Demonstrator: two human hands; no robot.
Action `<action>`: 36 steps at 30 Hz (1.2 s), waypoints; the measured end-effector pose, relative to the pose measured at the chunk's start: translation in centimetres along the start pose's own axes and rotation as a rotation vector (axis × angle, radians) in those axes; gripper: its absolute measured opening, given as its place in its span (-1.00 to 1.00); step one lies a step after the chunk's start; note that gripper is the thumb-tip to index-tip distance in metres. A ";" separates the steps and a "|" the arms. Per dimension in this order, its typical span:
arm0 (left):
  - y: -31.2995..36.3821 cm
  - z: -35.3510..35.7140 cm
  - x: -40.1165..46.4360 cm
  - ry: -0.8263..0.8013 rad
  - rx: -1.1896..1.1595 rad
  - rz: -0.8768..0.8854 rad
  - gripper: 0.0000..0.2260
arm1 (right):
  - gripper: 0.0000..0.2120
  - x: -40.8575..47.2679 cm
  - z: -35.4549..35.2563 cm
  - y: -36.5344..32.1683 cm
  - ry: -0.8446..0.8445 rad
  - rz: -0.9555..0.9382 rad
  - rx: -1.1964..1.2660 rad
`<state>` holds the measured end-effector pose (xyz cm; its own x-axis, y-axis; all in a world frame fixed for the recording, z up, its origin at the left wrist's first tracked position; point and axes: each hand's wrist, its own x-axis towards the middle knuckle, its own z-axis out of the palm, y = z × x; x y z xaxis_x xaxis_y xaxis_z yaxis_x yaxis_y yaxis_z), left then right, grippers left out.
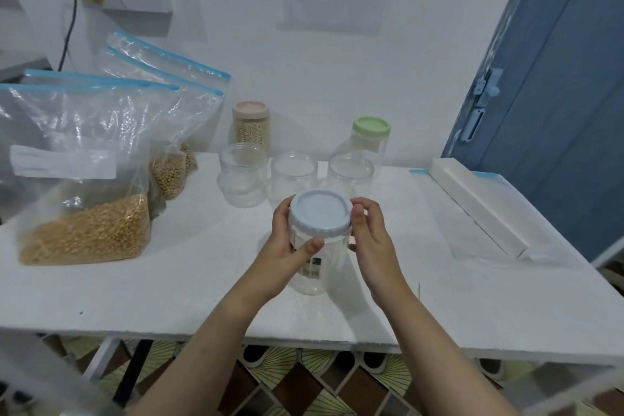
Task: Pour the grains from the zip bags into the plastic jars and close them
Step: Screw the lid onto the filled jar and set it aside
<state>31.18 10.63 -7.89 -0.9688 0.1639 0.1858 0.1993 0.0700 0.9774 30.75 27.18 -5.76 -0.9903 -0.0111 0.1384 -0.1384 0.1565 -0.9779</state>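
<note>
While my left hand (287, 246) is gripping the empty jar (315, 267) steady, my right hand (369, 240) is pinching its lid (319, 211), seemingly to unscrew it.

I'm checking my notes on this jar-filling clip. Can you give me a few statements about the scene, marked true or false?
1. Both hands hold the blue-lidded jar. True: left hand, right hand.
2. That jar is full of grain. False: it looks empty.
3. The pink-lidded jar holds grains. True.
4. The green-lidded jar stands left of the zip bags. False: it stands to their right.
</note>
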 end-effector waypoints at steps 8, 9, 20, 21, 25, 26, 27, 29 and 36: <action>0.6 -1.1 0.3 -0.022 0.058 -0.050 -0.43 | -0.64 -0.6 -0.7 0.8 -0.036 -0.067 -0.083; 0.6 -1.2 0.3 -0.014 0.059 -0.048 -0.42 | -0.68 -0.7 -0.8 0.7 -0.037 -0.061 -0.080; 1.0 -2.3 0.1 -0.018 0.008 -0.042 -0.40 | -0.60 -1.0 -1.1 0.6 -0.052 -0.102 -0.093; 1.1 -2.2 0.1 -0.018 0.007 -0.043 -0.41 | -0.59 -1.1 -0.8 0.4 -0.064 -0.121 -0.105; 1.2 -2.3 0.1 -0.028 -0.004 -0.036 -0.39 | -0.53 -0.9 -0.8 0.6 -0.065 -0.116 -0.033; 1.2 -2.3 0.1 -0.032 -0.005 -0.037 -0.39 | -0.54 -0.8 -1.0 0.8 -0.043 -0.105 0.001; 1.3 -2.3 0.0 -0.037 -0.007 -0.036 -0.38 | -0.56 -0.7 -1.3 1.0 -0.019 -0.091 0.023; 1.3 -2.2 0.0 -0.042 -0.007 -0.038 -0.37 | -0.58 -0.6 -1.6 0.9 -0.030 -0.081 0.025; 1.4 -2.0 -0.1 -0.052 -0.023 -0.032 -0.40 | -0.45 -0.6 -1.2 0.5 -0.064 -0.097 -0.061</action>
<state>31.28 8.69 -6.37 -0.9655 0.2133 0.1493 0.1641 0.0533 0.9850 31.32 28.48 -6.10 -0.9714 -0.0914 0.2193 -0.2341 0.2111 -0.9490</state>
